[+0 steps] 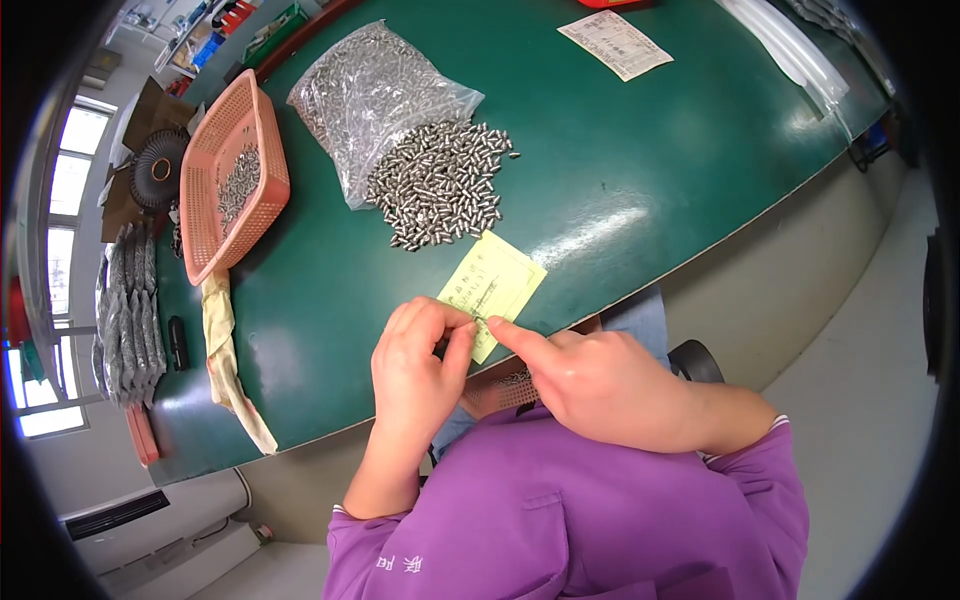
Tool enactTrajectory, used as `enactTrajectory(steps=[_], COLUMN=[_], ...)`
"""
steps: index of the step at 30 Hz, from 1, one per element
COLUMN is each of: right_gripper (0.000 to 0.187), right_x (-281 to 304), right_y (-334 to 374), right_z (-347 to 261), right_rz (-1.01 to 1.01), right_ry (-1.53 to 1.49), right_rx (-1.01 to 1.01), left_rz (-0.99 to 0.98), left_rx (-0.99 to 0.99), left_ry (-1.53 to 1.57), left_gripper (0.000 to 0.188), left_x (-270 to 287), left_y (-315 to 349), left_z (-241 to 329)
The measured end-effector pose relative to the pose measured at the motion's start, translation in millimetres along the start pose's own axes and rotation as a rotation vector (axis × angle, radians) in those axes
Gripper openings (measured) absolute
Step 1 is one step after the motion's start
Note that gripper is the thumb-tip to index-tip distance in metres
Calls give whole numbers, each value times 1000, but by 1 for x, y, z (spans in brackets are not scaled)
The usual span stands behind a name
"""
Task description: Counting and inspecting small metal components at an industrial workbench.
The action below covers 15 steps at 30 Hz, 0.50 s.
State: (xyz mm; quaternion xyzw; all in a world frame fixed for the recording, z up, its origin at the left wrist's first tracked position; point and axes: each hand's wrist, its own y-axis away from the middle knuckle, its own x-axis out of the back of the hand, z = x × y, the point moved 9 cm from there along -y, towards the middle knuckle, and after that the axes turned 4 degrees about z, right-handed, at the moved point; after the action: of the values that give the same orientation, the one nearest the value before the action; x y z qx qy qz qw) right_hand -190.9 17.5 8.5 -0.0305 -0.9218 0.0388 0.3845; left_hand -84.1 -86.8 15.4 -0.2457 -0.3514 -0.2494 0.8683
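Note:
At the front edge of the green table, my left hand [420,345] is closed in a pinch, thumb and index finger together over the yellow paper slip [507,280]. What it pinches is too small to name. My right hand [600,385] comes in from the right, its index fingertip close to the left fingertips. Its other fingers are curled and its thumb is hidden, so whatever it grips cannot be made out. Beyond the slip lies a heap of small silver pointed metal pieces [435,185], spilling from a clear plastic bag [365,85] full of them.
A pink perforated basket [268,190] with more metal pieces stands at left, near a pale yellow cloth strip [222,350], a black marker [178,343] and stacked filled bags [130,310]. Another pink basket [500,395] sits below the table edge. A printed sheet [615,45] lies far right.

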Motion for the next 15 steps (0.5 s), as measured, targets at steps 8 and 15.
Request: enactTrajectory(steps=[8,15], right_gripper=[57,59], right_x=[-3,-1], right_y=[6,3], right_z=[7,-1], right_rz=[98,41], right_ry=[-99,5], right_rx=[-28,-7], left_rz=[14,9], left_rx=[11,-11], left_ry=[2,-6], left_gripper=[13,12], left_x=[-1,2], left_y=[1,0], left_z=[-1,1])
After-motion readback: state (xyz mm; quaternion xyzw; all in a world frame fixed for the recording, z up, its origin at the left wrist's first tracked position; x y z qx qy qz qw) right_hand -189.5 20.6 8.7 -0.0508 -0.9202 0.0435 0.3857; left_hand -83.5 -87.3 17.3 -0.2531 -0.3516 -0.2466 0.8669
